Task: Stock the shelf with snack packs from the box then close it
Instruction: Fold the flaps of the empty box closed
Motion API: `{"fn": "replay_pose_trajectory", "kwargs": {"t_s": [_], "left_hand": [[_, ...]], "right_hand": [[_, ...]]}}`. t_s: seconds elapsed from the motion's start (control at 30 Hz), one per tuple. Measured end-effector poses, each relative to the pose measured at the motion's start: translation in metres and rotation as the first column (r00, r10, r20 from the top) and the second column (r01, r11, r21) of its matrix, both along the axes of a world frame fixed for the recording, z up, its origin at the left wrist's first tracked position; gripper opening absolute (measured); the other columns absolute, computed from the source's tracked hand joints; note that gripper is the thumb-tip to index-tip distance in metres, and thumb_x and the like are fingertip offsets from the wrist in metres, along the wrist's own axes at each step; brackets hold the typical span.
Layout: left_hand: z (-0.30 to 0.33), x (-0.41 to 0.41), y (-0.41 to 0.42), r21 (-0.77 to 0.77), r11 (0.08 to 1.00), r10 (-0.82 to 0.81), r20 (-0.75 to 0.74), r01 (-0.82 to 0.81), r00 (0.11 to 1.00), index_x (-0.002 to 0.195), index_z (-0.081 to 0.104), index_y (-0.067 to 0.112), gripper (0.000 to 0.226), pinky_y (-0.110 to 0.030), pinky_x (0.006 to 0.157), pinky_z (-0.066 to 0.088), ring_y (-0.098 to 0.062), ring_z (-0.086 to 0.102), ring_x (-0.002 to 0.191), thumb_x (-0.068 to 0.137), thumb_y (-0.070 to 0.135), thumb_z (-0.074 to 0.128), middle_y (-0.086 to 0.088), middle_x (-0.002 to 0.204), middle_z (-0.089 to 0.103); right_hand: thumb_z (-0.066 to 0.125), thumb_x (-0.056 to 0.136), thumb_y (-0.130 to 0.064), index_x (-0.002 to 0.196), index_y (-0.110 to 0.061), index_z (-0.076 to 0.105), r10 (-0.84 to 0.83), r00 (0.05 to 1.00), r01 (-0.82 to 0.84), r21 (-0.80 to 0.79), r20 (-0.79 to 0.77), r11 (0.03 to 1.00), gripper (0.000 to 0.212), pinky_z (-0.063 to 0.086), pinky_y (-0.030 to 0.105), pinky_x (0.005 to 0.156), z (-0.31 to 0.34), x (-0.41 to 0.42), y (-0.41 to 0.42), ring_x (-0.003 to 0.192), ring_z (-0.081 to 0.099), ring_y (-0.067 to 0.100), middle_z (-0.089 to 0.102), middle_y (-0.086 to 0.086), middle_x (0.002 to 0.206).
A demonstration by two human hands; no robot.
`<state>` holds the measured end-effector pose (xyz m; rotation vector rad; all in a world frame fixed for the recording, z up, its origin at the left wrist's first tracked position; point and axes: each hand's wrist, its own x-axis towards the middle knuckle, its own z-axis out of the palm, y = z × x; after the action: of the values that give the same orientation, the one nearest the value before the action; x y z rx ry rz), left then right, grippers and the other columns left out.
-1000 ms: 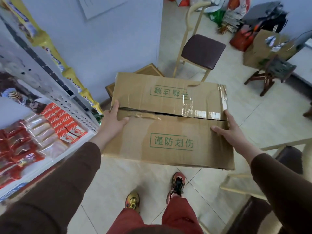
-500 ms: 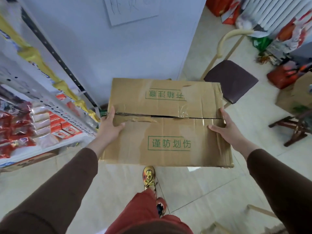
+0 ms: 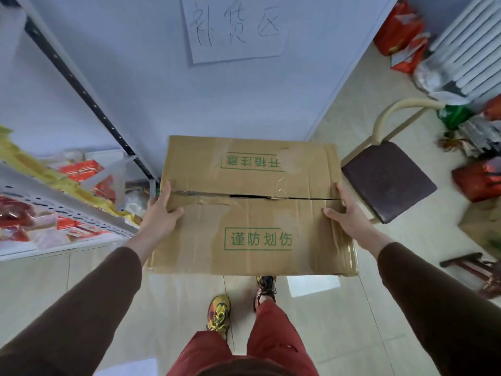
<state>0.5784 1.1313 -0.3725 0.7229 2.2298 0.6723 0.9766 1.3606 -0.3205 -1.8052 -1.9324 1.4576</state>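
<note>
cardboard box (image 3: pixel 252 207), flaps folded shut, held level above the floor (image 3: pixel 325 316) in front of the wall (image 3: pixel 217 99); narrow dark seam across the lid between the two flaps, old tape along it; green printed characters on both flaps, those on the far flap upside down. left hand (image 3: pixel 160 215) at the box's left edge, fingers straight along the side, thumb laid flat on the near flap. right hand (image 3: pixel 345 213) at the right edge in mirror pose, fingers extended along the side, thumb resting on top; box pressed between the two palms. brown sleeves (image 3: pixel 81 308) down to both wrists. below the box: red trousers (image 3: pixel 271 335), two yellow-and-red shoes (image 3: pixel 218 310) on pale floor tiles. left of the box: white shelf (image 3: pixel 67 202) with perforated edge, red snack packs (image 3: pixel 16 221) lying in rows on it, yellow packs (image 3: pixel 48 172) on the level behind, dark slotted upright (image 3: pixel 81 90) rising against the wall. on the wall above the box: sheet of paper (image 3: pixel 235 28) with handwritten characters. right of the box: chair (image 3: pixel 387 180) with dark seat and curved pale back, just beside the box corner. farther right: white radiator (image 3: pixel 471 42), red bags (image 3: pixel 401 31), assorted packages on the floor, blurred.
</note>
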Motion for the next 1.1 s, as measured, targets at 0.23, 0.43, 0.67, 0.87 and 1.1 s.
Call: {"fn": "replay_pose_trajectory", "kwargs": {"t_s": [0.23, 0.43, 0.67, 0.87, 1.1], "left_hand": [[-0.017, -0.004, 0.066, -0.029, 0.991, 0.13, 0.036, -0.129, 0.991, 0.158, 0.01, 0.045, 0.081, -0.041, 0.114, 0.032, -0.032, 0.037, 0.142, 0.099, 0.023, 0.061, -0.013, 0.16, 0.028], [-0.044, -0.024, 0.112, -0.009, 0.979, 0.203, 0.117, -0.203, 0.972, 0.156, 0.015, 0.048, 0.082, -0.041, 0.117, 0.031, -0.026, 0.035, 0.145, 0.097, 0.017, 0.063, -0.003, 0.162, 0.029], [-0.079, -0.054, 0.147, -0.012, 0.968, 0.249, 0.096, -0.249, 0.964, 0.154, 0.014, 0.053, 0.082, -0.031, 0.104, 0.036, -0.027, 0.036, 0.142, 0.098, 0.015, 0.06, -0.008, 0.163, 0.023], [-0.087, -0.069, 0.176, 0.069, 0.95, 0.3, 0.078, -0.306, 0.951, 0.152, 0.014, 0.057, 0.081, -0.037, 0.112, 0.03, -0.023, 0.028, 0.148, 0.099, 0.015, 0.058, 0.0, 0.164, 0.019], [-0.086, -0.076, 0.181, 0.049, 0.956, 0.284, 0.086, -0.289, 0.955, 0.154, 0.013, 0.054, 0.079, -0.037, 0.112, 0.029, -0.026, 0.03, 0.145, 0.101, 0.015, 0.056, -0.003, 0.162, 0.02]], "right_hand": [[0.07, 0.094, -0.021, 0.159, -0.037, 0.02, 0.136, 0.99, -0.137, -0.043, -0.045, 0.99, 0.083, 0.026, 0.031, 0.117, -0.035, -0.035, 0.125, 0.144, 0.033, 0.013, 0.032, -0.008, 0.161], [0.072, 0.093, -0.026, 0.156, -0.046, 0.021, 0.219, 0.976, -0.218, -0.054, 0.015, 0.975, 0.084, 0.033, 0.04, 0.117, -0.07, -0.075, 0.206, 0.143, 0.038, 0.021, 0.037, -0.004, 0.159], [0.068, 0.096, -0.017, 0.159, -0.039, 0.019, 0.274, 0.961, -0.273, -0.03, 0.038, 0.962, 0.083, 0.034, 0.041, 0.115, -0.109, -0.124, 0.26, 0.145, 0.036, 0.025, 0.035, 0.002, 0.16], [0.066, 0.097, -0.017, 0.159, -0.041, 0.017, 0.247, 0.968, -0.249, 0.038, 0.042, 0.968, 0.082, 0.033, 0.043, 0.118, -0.12, -0.149, 0.29, 0.146, 0.035, 0.024, 0.037, -0.001, 0.159], [0.064, 0.097, -0.028, 0.158, -0.045, 0.007, 0.326, 0.927, -0.345, 0.083, 0.187, 0.935, 0.085, 0.034, 0.052, 0.116, -0.128, -0.162, 0.299, 0.143, 0.037, 0.032, 0.035, 0.007, 0.159]]}}
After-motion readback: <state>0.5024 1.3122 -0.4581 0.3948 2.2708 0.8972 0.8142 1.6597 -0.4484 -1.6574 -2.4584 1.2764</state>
